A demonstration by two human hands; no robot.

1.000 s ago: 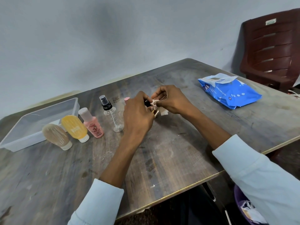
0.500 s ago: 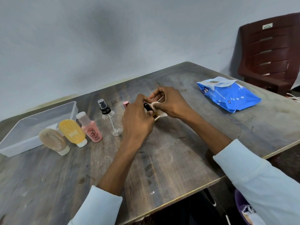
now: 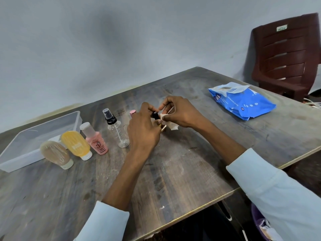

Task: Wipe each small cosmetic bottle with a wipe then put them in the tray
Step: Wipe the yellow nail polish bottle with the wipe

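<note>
Gripping still — hands (image 3: pixel 163 119) (both closed) keep small bottle (image 3: pixel 155 114), wipe (image 3: pixel 165 117).

Tabletop (image 3: pixel 173 171) was grey-brown woodgrain; pack (image 3: pixel 243 103) blue; tubes tan (image 3: pixel 55 153) and yellow (image 3: pixel 76 144); bottle (image 3: pixel 98 143) pink.

Tray (image 3: pixel 20 150) lying at table's (image 3: pixel 173 171) far left. Four bottles standing in a row just right of it: tube bottle (image 3: pixel 56 153), second tube (image 3: pixel 76 144), capped bottle (image 3: pixel 94 138), spray bottle (image 3: pixel 116 129). Both hands (image 3: pixel 159 122) meeting mid-table, right of the row. Wipes pack (image 3: pixel 241 101) lying far right; chair (image 3: pixel 284 56) standing behind it.
</note>
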